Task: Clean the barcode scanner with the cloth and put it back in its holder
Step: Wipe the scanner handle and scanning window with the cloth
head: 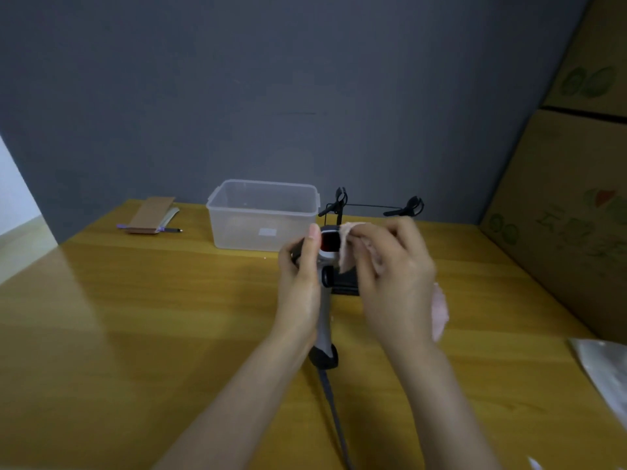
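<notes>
My left hand (pixel 300 283) grips the grey and black barcode scanner (pixel 327 252) by its handle, with the red scan window facing me. Its dark cable (pixel 334 408) trails down toward the table's near edge. My right hand (pixel 390 266) holds a pale pink cloth (pixel 349 242) pressed against the right side of the scanner's head; a loose end of the cloth hangs below my wrist. The black holder (pixel 346 286) stands on the table just behind the scanner, partly hidden by my hands.
A clear plastic box (pixel 263 215) stands at the back of the wooden table (pixel 152 317). A black wire rack with two clips (pixel 373 206) is behind my hands. A cardboard strip and pen (pixel 151 217) lie far left. Cardboard boxes (pixel 570 198) wall the right; a plastic bag (pixel 600 368) lies near right.
</notes>
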